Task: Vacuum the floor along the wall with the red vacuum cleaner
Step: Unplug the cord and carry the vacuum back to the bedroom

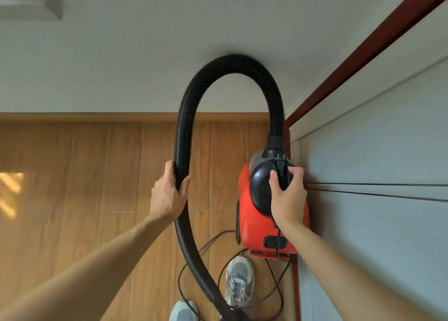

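The red vacuum cleaner (252,223) is lifted above the wooden floor (72,175), close beside the grey door panel (375,199). The right hand (288,197) has its grip closed over the black handle (282,175) on top of the vacuum cleaner. From the front of the vacuum cleaner the black ribbed hose (232,63) rises, bends in a high arch before the white wall (145,54), and comes down to the left of the vacuum cleaner. There the left hand (169,192) has its grip clenched around the hose. Under the vacuum cleaner a thin black cable (206,244) lies in loops on the floor, next to two grey shoes (238,279).
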`<state>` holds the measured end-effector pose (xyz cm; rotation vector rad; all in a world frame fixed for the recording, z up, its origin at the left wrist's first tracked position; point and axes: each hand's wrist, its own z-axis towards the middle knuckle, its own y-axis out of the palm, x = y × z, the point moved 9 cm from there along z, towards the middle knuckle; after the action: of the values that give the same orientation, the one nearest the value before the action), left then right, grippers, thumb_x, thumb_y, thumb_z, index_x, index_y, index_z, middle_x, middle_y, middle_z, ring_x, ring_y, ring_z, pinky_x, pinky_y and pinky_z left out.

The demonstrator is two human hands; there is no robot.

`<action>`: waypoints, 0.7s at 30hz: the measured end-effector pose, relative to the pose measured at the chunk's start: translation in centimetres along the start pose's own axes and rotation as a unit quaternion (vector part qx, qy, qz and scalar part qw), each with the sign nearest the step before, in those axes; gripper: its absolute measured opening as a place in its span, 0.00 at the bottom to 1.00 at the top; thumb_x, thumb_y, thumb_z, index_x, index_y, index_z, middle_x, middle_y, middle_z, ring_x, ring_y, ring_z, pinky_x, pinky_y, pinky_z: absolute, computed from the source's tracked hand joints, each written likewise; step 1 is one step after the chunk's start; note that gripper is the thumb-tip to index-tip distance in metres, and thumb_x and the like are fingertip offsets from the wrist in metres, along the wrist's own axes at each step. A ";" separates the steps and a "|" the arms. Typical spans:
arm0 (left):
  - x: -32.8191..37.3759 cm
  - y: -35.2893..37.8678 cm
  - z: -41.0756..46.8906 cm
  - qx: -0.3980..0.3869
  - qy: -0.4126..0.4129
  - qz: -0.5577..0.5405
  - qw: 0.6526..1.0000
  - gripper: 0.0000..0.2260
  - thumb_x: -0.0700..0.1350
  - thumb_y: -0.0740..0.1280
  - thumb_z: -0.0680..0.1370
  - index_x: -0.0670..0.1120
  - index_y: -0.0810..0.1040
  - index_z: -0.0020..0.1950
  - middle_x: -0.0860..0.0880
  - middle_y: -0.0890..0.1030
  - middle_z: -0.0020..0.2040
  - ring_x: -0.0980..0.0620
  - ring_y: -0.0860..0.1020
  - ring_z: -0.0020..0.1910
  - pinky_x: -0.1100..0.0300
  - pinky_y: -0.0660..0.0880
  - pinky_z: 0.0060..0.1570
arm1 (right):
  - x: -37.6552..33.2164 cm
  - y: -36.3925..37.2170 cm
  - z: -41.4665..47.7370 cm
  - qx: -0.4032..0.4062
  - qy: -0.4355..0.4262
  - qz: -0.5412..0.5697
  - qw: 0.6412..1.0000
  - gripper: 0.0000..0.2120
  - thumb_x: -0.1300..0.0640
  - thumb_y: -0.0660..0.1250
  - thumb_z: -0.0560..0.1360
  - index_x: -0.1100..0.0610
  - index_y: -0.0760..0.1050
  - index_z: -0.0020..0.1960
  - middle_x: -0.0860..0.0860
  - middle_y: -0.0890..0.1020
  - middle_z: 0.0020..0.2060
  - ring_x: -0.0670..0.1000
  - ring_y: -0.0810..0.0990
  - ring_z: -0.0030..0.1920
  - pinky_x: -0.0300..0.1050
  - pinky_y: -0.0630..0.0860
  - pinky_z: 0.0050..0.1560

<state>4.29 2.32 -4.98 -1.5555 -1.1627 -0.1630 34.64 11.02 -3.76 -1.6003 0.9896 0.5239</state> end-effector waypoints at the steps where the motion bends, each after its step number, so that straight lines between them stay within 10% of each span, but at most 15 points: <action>1: -0.5 0.4 0.7 0.000 0.001 0.002 1.000 0.11 0.48 0.65 0.81 0.51 0.65 0.60 0.54 0.77 0.39 0.56 0.77 0.32 0.69 0.68 0.28 | 0.6 0.5 0.3 0.000 0.001 0.000 1.000 0.08 0.48 0.65 0.80 0.48 0.66 0.53 0.43 0.78 0.39 0.46 0.77 0.39 0.39 0.70 0.36; 21: -4.2 3.9 6.0 0.057 -0.004 0.002 0.998 0.14 0.47 0.64 0.81 0.49 0.65 0.64 0.48 0.79 0.47 0.45 0.79 0.43 0.50 0.77 0.43 | 3.7 6.6 2.5 -0.002 0.004 0.027 1.000 0.10 0.49 0.64 0.81 0.53 0.64 0.53 0.48 0.77 0.35 0.56 0.79 0.35 0.50 0.76 0.34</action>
<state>2.21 5.22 -12.50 -1.4592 -1.1550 -0.0858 31.63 12.09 -11.09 -1.5838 1.0413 0.5577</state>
